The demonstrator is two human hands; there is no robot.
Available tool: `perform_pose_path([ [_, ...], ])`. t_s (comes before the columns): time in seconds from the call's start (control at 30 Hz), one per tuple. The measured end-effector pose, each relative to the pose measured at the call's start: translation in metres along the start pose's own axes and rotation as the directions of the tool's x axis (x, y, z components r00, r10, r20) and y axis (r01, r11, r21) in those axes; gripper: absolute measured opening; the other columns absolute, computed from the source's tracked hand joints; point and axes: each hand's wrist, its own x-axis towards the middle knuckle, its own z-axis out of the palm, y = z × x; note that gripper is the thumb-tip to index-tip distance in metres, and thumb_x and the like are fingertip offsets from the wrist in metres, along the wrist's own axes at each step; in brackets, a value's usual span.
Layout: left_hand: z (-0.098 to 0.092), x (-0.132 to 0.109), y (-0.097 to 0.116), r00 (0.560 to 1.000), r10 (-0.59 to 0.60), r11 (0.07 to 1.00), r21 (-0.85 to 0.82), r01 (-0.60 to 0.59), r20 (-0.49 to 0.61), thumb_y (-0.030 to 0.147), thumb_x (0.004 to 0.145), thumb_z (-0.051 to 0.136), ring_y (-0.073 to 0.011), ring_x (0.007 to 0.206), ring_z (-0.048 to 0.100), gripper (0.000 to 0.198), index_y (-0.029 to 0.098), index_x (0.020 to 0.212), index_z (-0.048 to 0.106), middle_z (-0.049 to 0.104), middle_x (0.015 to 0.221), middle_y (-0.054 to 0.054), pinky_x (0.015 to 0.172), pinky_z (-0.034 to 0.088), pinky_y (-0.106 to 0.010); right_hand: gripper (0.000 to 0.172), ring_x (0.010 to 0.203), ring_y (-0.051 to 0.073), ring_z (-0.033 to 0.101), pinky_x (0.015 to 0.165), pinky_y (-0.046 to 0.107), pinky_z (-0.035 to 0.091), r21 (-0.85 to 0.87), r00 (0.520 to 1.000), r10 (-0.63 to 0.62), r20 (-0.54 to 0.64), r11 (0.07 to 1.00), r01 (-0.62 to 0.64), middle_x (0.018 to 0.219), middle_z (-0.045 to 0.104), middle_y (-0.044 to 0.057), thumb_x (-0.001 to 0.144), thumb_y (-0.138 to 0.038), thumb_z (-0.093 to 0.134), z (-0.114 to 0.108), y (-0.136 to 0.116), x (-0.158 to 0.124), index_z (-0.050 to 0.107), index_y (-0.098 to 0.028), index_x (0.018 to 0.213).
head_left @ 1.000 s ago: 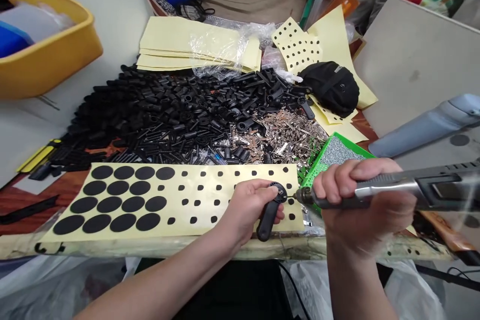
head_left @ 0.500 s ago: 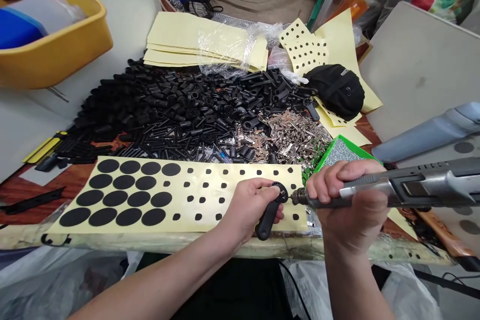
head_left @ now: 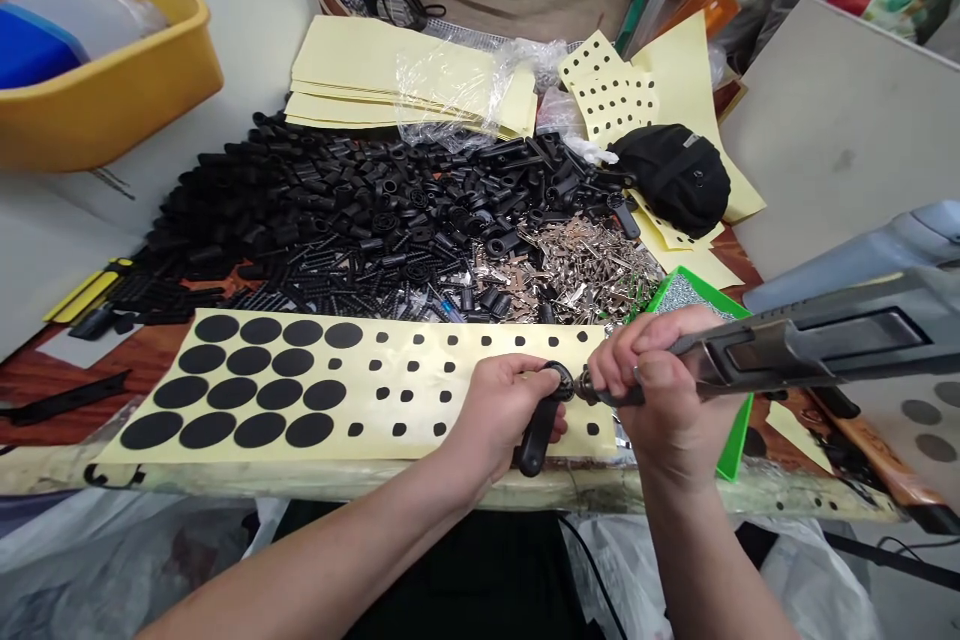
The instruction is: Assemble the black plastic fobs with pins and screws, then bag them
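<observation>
My left hand (head_left: pixel 504 410) is closed on a black plastic part (head_left: pixel 537 438) with a round head and a short handle, held over the sticker sheet. My right hand (head_left: pixel 667 390) wraps round the front of a grey power screwdriver (head_left: pixel 817 345), which enters from the right. The screwdriver's tip meets the round head of the part; whether a screw sits there is too small to tell. Under my left hand lies a pale yellow sheet (head_left: pixel 495 355) bearing large black discs and small black dots. A green tray (head_left: pixel 739 450) of small silvery pieces stands behind my right hand, partly hidden.
A big heap of black plastic parts (head_left: pixel 322 185) covers the back of the bench, beside a pile of small metal pieces (head_left: pixel 592 270). Behind them are stacked yellow sheets (head_left: pixel 352 70) and a black cap (head_left: pixel 679 180). A yellow bin (head_left: pixel 150 85) hangs at upper left.
My right hand and the screwdriver have moved left, bringing the tip against the part's head. More of the green tray shows. My left hand keeps its hold in nearly the same place.
</observation>
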Motion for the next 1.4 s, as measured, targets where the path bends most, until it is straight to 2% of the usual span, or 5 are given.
perform_pose_path([
  [0.53,0.011,0.005,-0.001,0.993,0.089,0.996,0.036,-0.086,-0.073,0.022,0.07,0.068,-0.0131,0.042,0.055,0.03,0.01,0.095,0.058,0.059,0.049,0.001,0.047,0.049,-0.026,0.021,0.043,0.007,0.049,0.042,0.021,0.041,0.021,0.948,-0.082,-0.309,0.995,0.093,0.057,0.052,-0.007,0.07,-0.027,0.078,0.007,0.008,-0.001,0.058,-0.021,0.074],
  [0.67,0.011,0.007,-0.001,0.995,0.099,0.99,0.098,-0.098,-0.013,0.028,0.067,0.071,-0.0128,0.044,0.055,0.039,0.009,0.098,0.057,0.06,0.05,0.001,0.048,0.049,-0.025,0.038,0.042,0.006,0.046,0.042,0.021,0.038,0.051,0.955,-0.076,-0.287,0.994,0.095,0.056,0.051,-0.008,0.062,-0.048,0.081,-0.014,-0.006,0.005,0.056,-0.021,0.074],
  [0.77,0.006,0.006,-0.002,0.999,0.05,0.993,0.108,-0.052,0.019,0.031,0.067,0.072,-0.0127,0.048,0.057,0.043,0.009,0.1,0.056,0.063,0.054,-0.001,0.051,0.05,-0.026,0.045,0.042,0.006,0.044,0.042,0.021,0.037,-0.086,0.895,-0.216,-0.39,0.976,0.198,0.054,0.049,-0.009,0.058,-0.056,0.079,-0.042,-0.027,0.013,0.055,-0.021,0.071],
  [0.97,0.0,-0.002,-0.002,0.996,0.001,0.992,0.124,-0.012,0.091,0.039,0.068,0.072,-0.0136,0.051,0.059,0.047,0.009,0.102,0.058,0.066,0.06,-0.004,0.053,0.051,-0.026,0.034,0.038,0.007,0.045,0.039,0.023,0.038,-0.287,0.832,-0.276,-0.481,0.947,0.148,0.051,0.049,-0.007,0.066,-0.039,0.08,-0.086,-0.023,0.013,0.054,-0.017,0.065],
  [1.4,-0.001,0.003,-0.003,0.997,-0.014,0.987,0.159,0.001,0.082,0.043,0.066,0.073,-0.0126,0.05,0.058,0.048,0.009,0.097,0.061,0.066,0.061,-0.004,0.05,0.048,-0.024,0.027,0.038,0.007,0.046,0.039,0.024,0.039,-0.236,0.847,-0.177,-0.501,0.97,0.063,0.052,0.051,-0.008,0.067,-0.027,0.078,-0.1,0.007,-0.002,0.053,-0.017,0.068],
])
